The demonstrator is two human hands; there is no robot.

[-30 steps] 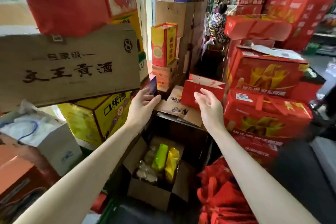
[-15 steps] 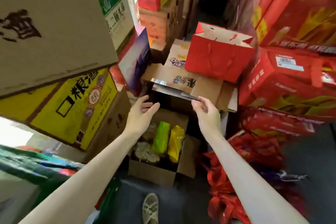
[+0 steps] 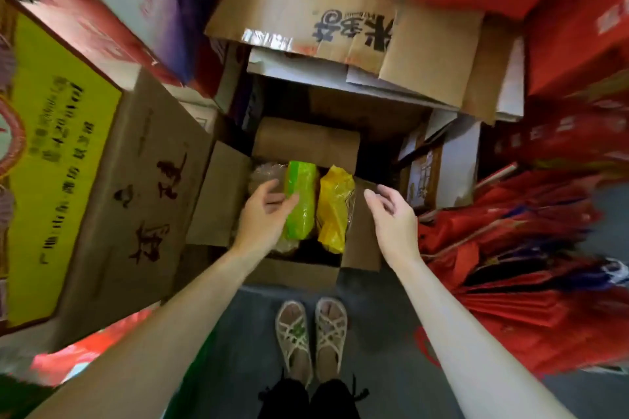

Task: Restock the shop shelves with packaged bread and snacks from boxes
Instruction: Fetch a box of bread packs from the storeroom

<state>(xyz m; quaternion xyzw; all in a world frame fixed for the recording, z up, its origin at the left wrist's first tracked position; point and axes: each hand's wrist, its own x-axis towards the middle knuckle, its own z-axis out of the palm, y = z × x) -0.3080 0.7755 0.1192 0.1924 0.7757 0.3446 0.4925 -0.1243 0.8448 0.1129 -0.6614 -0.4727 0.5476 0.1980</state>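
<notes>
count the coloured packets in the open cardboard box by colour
green plastic packet: 1
yellow plastic packet: 1
total: 2
clear-wrapped goods beside them are partly hidden, so not counted

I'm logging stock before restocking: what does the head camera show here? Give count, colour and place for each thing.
open cardboard box: one, brown, on the floor, centre
green packet: one, bright green, inside the box
yellow packet: one, yellow, inside the box, right of the green one
clear packets: count unclear, transparent, inside the box, left side
flattened cardboard: several sheets, brown, stacked beyond the box
brown carton: one, brown with dark characters, left of the box
yellow carton: one, yellow, far left
red boxes: count unclear, red, upper right
red bags: a heap, red, right
sandals: two, pale, on the grey floor
left hand: open, over the box beside the green packet
right hand: open, above the box's right flap
</notes>
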